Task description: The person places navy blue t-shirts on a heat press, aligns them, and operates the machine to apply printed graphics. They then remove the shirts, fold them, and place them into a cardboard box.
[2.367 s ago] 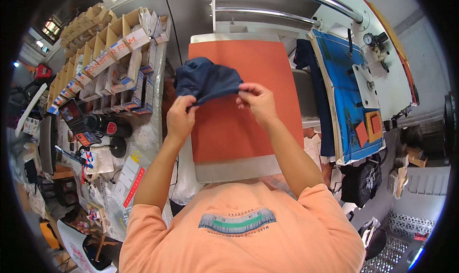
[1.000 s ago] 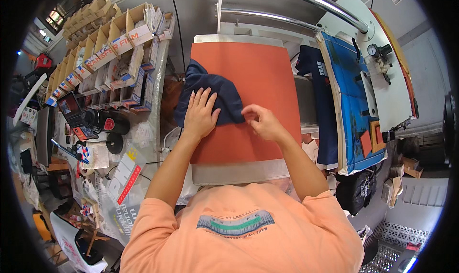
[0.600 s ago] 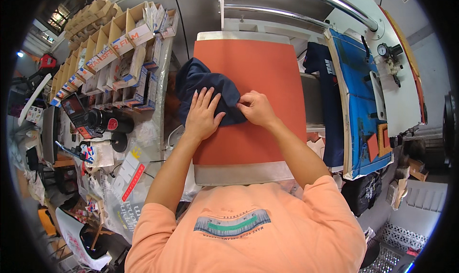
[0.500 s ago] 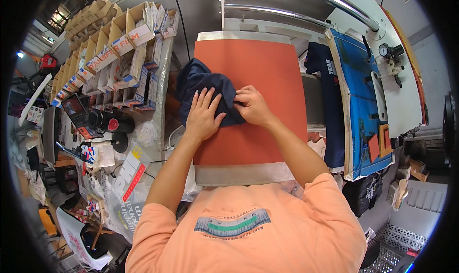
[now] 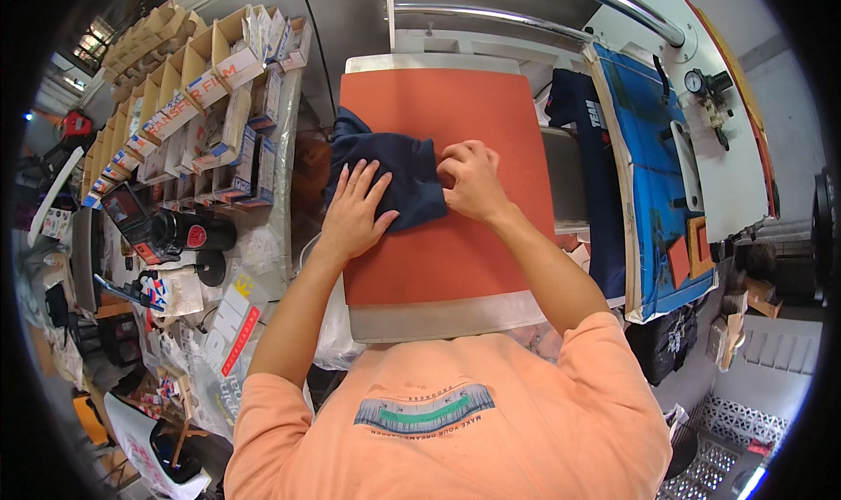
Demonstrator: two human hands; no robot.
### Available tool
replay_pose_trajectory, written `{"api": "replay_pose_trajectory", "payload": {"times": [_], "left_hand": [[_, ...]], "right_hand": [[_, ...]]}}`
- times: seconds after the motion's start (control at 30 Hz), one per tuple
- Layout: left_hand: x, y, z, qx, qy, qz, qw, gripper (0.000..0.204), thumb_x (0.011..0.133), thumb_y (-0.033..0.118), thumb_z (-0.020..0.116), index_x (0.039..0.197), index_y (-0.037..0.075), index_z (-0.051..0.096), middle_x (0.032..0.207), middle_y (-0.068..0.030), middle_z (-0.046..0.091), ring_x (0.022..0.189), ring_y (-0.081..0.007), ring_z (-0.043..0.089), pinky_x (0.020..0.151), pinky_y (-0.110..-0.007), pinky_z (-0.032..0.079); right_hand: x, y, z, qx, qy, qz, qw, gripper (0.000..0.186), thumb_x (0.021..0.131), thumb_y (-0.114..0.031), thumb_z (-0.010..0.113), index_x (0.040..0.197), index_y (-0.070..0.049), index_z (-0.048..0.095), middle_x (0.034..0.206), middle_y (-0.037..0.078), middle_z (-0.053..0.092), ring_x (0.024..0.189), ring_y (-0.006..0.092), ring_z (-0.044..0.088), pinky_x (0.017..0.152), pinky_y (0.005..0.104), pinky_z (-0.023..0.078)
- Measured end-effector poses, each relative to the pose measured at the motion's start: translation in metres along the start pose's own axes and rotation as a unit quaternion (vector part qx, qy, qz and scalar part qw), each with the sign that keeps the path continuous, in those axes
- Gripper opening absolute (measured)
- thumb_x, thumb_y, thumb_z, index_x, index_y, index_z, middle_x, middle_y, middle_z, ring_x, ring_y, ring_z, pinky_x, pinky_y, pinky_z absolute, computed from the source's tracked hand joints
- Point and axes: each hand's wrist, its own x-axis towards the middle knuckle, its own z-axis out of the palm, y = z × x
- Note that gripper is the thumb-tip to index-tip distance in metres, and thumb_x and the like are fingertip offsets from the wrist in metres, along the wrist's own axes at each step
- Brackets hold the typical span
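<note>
At the far left, a cluttered desk (image 5: pixel 263 263) carries rows of cardboard sorting boxes (image 5: pixel 201 106) filled with small packets, and nearer the person a black cylindrical container (image 5: pixel 180 234) lies among papers and loose tools. Just right of the desk, the orange pad (image 5: pixel 455 263) of a heat press stretches away from the person, framed by a pale metal edge at its near end. On the left part of that pad lies a dark navy garment (image 5: pixel 394 171), bunched and partly folded, its left edge spilling over the pad's side. The left hand (image 5: pixel 355 212) lies flat on the garment with fingers spread apart, pressing it down. Close beside it, the right hand (image 5: pixel 469 180) is curled with its fingers drawn together, pinching the garment's right edge against the pad. Further right, another dark garment (image 5: pixel 583 123) hangs beside the press. Beyond it sits a blue sheet (image 5: pixel 644 149), and past that the white press head (image 5: pixel 714 114) with a small round gauge (image 5: pixel 695 81).
</note>
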Motion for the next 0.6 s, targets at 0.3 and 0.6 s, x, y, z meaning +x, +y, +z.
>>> {"api": "replay_pose_trajectory", "payload": {"times": [0.3, 0.6], "left_hand": [[0.0, -0.009, -0.004, -0.005, -0.033, 0.032, 0.999, 0.067, 0.092, 0.043, 0.069, 0.146, 0.007, 0.051, 0.157, -0.0175, 0.041, 0.15, -0.0366, 0.031, 0.125, -0.051, 0.019], [0.003, -0.01, -0.004, -0.011, -0.036, 0.046, 0.998, 0.067, 0.091, 0.041, 0.07, 0.145, 0.007, 0.051, 0.158, -0.0173, 0.04, 0.151, -0.0369, 0.029, 0.125, -0.052, 0.018]], "right_hand": [[0.003, -0.004, 0.014, -0.096, 0.063, -0.023, 0.993, 0.058, 0.08, -0.026, 0.076, 0.134, -0.01, 0.065, 0.148, 0.011, 0.056, 0.146, 0.0346, 0.037, 0.116, 0.06, 0.023], [0.051, 0.016, 0.012, 0.031, 0.155, 0.032, 0.987, 0.026, 0.095, -0.022, 0.063, 0.116, -0.01, 0.073, 0.127, 0.006, 0.068, 0.122, 0.0302, 0.056, 0.102, 0.0535, 0.041]]}}
